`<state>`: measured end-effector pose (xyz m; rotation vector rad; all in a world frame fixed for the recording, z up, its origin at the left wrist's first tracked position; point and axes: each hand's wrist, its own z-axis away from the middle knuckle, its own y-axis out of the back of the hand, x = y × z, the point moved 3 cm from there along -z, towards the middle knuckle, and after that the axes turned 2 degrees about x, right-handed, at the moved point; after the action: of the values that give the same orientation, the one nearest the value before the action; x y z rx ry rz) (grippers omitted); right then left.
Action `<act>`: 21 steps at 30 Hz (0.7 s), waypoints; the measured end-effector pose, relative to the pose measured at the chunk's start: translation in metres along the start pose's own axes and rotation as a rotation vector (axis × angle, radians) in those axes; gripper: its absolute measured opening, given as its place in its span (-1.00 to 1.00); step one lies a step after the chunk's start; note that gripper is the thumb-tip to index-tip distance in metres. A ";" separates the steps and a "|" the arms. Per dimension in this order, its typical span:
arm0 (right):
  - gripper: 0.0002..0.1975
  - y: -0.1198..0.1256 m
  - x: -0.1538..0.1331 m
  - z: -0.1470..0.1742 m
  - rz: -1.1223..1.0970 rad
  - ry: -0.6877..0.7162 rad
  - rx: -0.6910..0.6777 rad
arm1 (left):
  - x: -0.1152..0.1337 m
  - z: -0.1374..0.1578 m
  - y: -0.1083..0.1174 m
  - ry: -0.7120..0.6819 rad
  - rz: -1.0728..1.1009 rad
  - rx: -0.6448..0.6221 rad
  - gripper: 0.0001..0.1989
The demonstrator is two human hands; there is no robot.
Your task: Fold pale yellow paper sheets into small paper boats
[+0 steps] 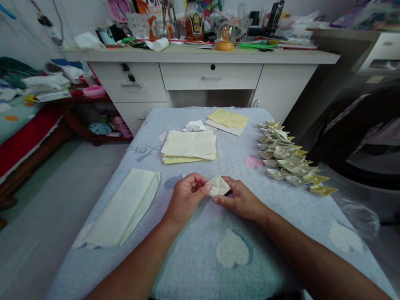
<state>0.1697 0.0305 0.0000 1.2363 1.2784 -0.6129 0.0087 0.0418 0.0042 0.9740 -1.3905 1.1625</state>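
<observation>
Between my two hands, over the middle of the cloth-covered table (185, 272), is a small piece of folded cream paper (219, 186) with crossing creases. My left hand (188, 195) pinches its left edge between thumb and fingers. On the other side, my right hand (240, 198) grips the right and lower edge, thumb in front and fingers behind. Beyond them lies a stack of cream and yellow paper sheets (189, 144). Rows of small folded paper boats (287, 157) stand along the right side, pale ones with some yellow at the right.
To the left lies a pile of long pale folded sheets (123, 207). A crumpled white paper (194, 126) and yellow sheets (228, 118) sit farther back. A white desk (209, 74) crowded with items stands behind, a front-loading washing machine (382, 139) at right, a bed (11, 138) at left.
</observation>
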 end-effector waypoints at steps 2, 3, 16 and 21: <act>-0.74 0.000 0.000 0.000 -0.004 0.014 -0.006 | -0.002 0.000 -0.001 0.031 0.021 0.000 -0.80; -0.75 0.000 0.000 0.000 -0.002 0.015 -0.005 | -0.003 0.000 -0.001 0.048 0.029 0.002 -0.81; -0.74 0.003 -0.004 0.000 0.012 -0.004 0.074 | -0.007 0.000 -0.002 0.048 -0.088 -0.088 -0.85; -0.74 0.004 -0.005 0.000 -0.032 -0.031 0.109 | -0.009 -0.001 -0.003 0.024 -0.149 -0.105 -0.84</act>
<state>0.1718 0.0303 0.0056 1.2927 1.2548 -0.7301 0.0130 0.0415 -0.0044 0.9683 -1.3230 0.9780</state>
